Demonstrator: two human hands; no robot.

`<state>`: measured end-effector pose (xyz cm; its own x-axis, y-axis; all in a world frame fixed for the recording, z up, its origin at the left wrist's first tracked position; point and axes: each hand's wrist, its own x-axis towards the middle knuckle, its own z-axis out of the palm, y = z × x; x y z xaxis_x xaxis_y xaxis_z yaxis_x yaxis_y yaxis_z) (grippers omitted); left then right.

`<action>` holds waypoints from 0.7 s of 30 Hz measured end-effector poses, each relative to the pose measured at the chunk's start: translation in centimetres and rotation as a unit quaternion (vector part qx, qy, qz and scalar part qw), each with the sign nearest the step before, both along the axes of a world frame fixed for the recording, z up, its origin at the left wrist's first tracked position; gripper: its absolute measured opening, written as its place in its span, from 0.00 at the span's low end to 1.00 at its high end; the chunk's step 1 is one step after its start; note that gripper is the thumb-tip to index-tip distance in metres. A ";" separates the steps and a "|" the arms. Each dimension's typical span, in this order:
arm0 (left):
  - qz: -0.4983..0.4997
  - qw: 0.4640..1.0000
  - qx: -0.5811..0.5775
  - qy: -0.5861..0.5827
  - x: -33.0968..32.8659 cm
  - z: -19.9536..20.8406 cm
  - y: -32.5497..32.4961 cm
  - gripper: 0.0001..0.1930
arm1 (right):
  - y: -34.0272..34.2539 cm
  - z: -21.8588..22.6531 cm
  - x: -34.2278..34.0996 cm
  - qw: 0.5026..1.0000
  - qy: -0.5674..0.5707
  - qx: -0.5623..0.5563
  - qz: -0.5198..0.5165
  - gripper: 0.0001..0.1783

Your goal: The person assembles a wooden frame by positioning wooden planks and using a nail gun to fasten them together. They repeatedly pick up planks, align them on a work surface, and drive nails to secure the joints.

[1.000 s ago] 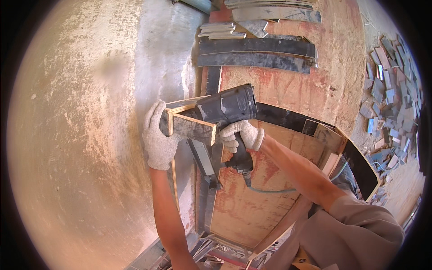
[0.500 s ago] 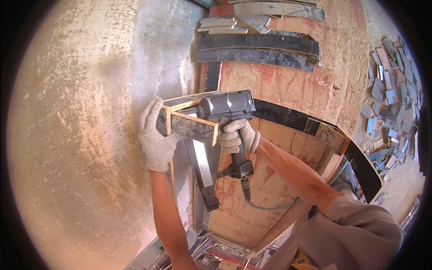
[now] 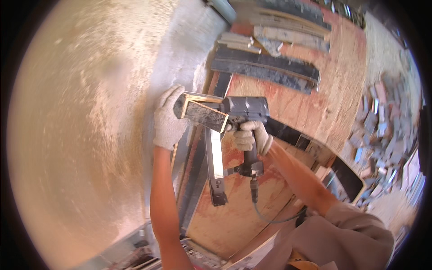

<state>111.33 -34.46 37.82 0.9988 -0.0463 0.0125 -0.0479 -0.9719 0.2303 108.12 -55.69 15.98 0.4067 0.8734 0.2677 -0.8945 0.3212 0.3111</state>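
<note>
My left hand (image 3: 167,120), in a white glove, grips the end of a dark wooden board piece (image 3: 202,112) held on edge over the workbench. My right hand (image 3: 250,137), also gloved, is closed round the handle of a grey pneumatic nail gun (image 3: 245,109). The gun's nose presses against the right end of the board piece. Its long magazine (image 3: 215,166) hangs down toward me, and an air hose (image 3: 265,213) trails from the handle base.
A reddish plywood workbench top (image 3: 292,103) lies under the work. Dark flat boards (image 3: 265,67) are stacked at its far end. A pile of small grey offcuts (image 3: 382,126) lies on the ground at right. Sawdust-covered floor (image 3: 76,135) spreads to the left.
The nail gun and board piece have shifted slightly left and closer together, the gun tipping more upright with its magazine swinging down. Both hands keep their grip.
</note>
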 end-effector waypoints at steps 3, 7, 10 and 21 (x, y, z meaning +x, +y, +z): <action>-0.012 0.996 0.007 -0.088 -1.4 -0.9 1.3 0.42 | -5.3 4.9 -3.2 0.978 -0.032 -0.199 -0.048 0.15; 0.114 0.952 -0.005 -0.285 -4.8 -2.4 -3.3 0.35 | -13.2 11.2 -7.3 0.916 -0.124 -0.363 -0.117 0.18; 0.235 0.822 -0.181 -0.486 -7.5 -6.9 -7.3 0.20 | -18.3 18.2 -9.1 0.858 -0.216 -0.446 -0.137 0.17; 0.539 0.604 -0.559 -0.180 -1.8 -10.6 -5.5 0.53 | -21.5 41.9 4.8 0.557 -0.590 -0.583 -0.051 0.14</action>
<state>109.51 -39.95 27.19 0.3644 0.8667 -0.3406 0.2301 0.2706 0.9348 112.94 -77.18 57.87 0.6112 0.7221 -0.3240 -0.2146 -0.2429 -0.9460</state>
